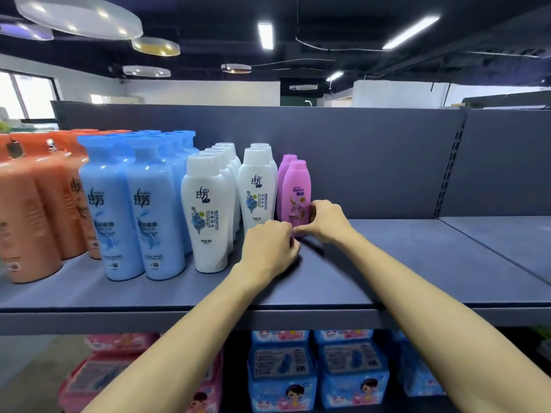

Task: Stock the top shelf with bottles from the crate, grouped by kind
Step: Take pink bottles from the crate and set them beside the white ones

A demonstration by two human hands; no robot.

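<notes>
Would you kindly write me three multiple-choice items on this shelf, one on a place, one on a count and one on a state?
1. The pink bottles stand:
A. at the far left end
B. just right of the white bottles
C. in among the white ones

2. Pink bottles in view:
A. two
B. four
C. six

3. The front pink bottle is:
A. lying flat
B. upside down
C. upright

Answers:
1 B, they form the rightmost group, next to the white bottles.
2 A, only one more shows behind the front one.
3 C, its cap points up while the left hand and right hand hold its lower part.
</notes>
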